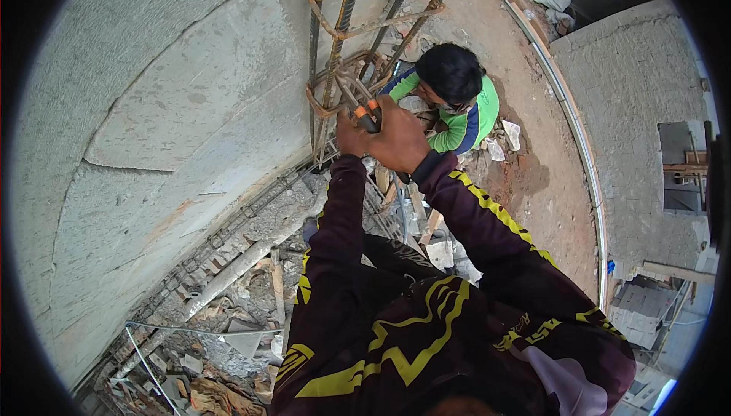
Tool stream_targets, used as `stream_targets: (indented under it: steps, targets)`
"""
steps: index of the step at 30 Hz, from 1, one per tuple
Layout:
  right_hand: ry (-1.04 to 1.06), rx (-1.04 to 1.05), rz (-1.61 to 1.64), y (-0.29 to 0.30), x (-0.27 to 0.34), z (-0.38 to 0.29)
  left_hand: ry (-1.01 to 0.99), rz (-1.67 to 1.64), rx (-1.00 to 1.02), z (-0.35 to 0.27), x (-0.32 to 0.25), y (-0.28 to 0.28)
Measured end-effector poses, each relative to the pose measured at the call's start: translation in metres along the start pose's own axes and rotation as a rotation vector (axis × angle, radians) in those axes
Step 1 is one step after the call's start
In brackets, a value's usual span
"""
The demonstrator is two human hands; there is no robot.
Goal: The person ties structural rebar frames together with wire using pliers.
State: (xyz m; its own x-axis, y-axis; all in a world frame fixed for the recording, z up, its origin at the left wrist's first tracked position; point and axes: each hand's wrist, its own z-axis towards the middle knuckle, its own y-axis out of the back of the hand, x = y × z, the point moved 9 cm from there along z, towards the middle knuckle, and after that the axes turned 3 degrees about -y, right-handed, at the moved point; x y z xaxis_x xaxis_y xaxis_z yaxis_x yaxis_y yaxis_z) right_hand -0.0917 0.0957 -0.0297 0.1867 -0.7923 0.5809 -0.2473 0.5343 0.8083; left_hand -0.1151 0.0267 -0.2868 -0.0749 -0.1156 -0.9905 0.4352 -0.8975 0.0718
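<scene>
Metal pincers (pixel 349 95) with black and orange handle grips reach into the rusty rebar column cage. My right hand (pixel 401 137) is closed around the handles from the right. Pressed close on the left side, my left hand (pixel 350 135) also grips the handles; its fingertips are partly hidden. The pincers' jaws meet the cage near a lower stirrup (pixel 320 108), and I cannot tell what they bite. Upright ribbed bars (pixel 346 10) rise past the hands, with an upper stirrup (pixel 377 28) tied around them.
Just beyond my right hand a person in a green top (pixel 482 110) crouches near the cage base. A rough concrete wall (pixel 188 73) rises on the left. Broken rubble (pixel 245 296), a pipe (pixel 251 256) and wood scraps (pixel 432 226) lie below. A long pale rail (pixel 562 90) curves along the right.
</scene>
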Motion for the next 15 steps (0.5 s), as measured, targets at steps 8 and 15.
stream_targets:
  steps: [8, 15]
  targets:
    - [0.159, -0.082, 0.316, 0.022, -0.004, -0.029, 0.342, -0.378, 0.057, 0.014, 0.048, -0.015]
    - [-0.011, -0.127, 0.853, 0.035, -0.052, -0.054, 0.004, 0.055, 0.008, 0.011, -0.045, 0.003]
